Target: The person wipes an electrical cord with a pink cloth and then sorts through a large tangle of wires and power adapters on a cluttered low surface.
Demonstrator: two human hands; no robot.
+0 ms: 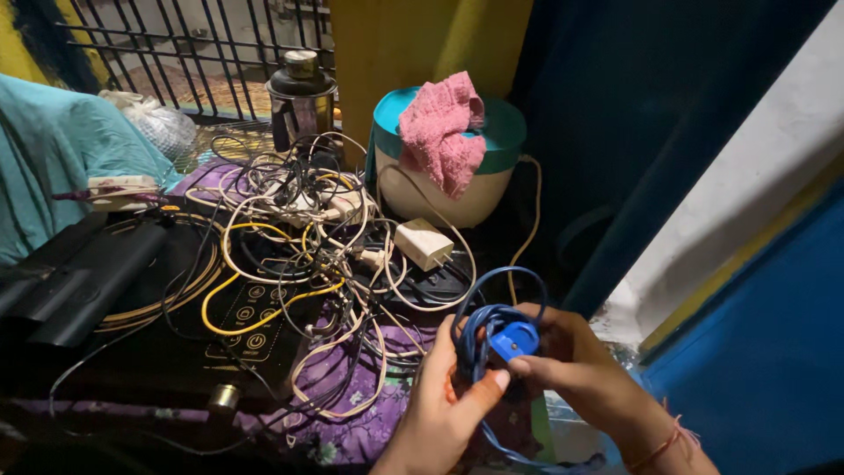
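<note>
Both hands meet low in the head view around a coiled blue cable with a blue plug head. My left hand grips the coil from below, thumb pressed beside the plug. My right hand pinches the plug head from the right, and a loop of the blue cable rises above the fingers. Just left of my hands lies a tangled heap of white, yellow and black cables with a white charger block on top.
The cable heap rests on a black induction cooktop over a purple floral cloth. Behind stand a steel kettle and a white pot with teal lid bearing a pink rag. A blue wall closes the right.
</note>
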